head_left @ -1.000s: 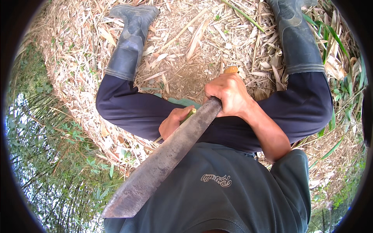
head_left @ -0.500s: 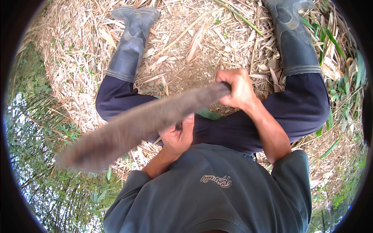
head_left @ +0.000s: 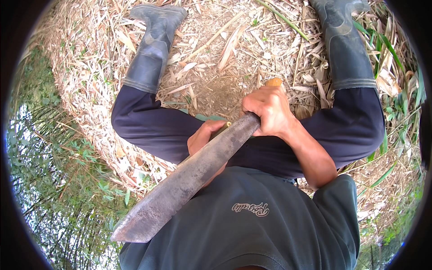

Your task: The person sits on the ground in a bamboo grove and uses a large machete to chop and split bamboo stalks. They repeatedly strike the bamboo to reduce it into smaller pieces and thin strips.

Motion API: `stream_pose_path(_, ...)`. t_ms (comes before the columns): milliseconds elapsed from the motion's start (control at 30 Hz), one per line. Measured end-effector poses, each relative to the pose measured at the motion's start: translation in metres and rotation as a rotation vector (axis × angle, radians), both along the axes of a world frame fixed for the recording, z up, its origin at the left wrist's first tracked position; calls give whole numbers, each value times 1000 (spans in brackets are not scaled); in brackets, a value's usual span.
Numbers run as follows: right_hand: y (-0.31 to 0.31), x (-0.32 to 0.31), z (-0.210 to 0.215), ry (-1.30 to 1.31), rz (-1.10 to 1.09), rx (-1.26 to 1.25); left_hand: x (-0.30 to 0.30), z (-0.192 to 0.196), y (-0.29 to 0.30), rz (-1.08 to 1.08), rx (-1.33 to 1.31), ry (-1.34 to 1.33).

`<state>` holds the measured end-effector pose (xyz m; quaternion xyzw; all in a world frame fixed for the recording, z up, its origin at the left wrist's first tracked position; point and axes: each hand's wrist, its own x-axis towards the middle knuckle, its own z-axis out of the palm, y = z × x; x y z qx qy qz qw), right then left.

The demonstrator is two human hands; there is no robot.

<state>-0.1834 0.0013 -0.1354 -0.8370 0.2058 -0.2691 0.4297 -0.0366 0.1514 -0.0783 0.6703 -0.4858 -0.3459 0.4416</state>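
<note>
My right hand is closed round the wooden handle of a machete. Its broad, dark, worn blade slants down to the left, passing over my lap, with the tip in front of my shirt. Under the blade, my left hand is closed on a thin greenish stick, whose pale end shows beside the blade near my right hand. The blade covers part of the left hand and most of the stick, so I cannot tell whether metal and stick touch.
My legs are spread, in dark trousers and rubber boots. Dry leaves and chips litter the ground between them. A green stem lies at the far side. Leafy plants grow on the left, with green blades on the right.
The machete blade, blurred before, has swung down and toward me, its tip now lower and further right. My left hand has turned, and the stick's end now shows.
</note>
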Motion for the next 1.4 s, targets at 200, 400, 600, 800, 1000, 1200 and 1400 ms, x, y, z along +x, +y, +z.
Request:
stream_pose_path(200,-1,-2,0,9,-2,-6,1,-9,5,10,9,69)
stream_pose_path(400,-2,-2,3,47,17,-6,3,-6,7,-21,-14,-10)
stream_pose_path(600,-12,5,-13,550,-258,155,-28,20,-1,-105,-127,-154)
stream_pose_path(800,-36,-3,-48,825,-655,544,2,24,-22,-28,127,-85)
stream_pose_path(1000,-31,-15,-64,764,-857,344,42,30,-66,-357,-30,-712)
stream_pose_path(1200,-31,-16,-82,938,-757,113,48,-23,-92,-596,-322,-639)
stream_pose_path(1400,-25,6,-64,386,-458,534,21,-80,-85,-901,-537,-374)
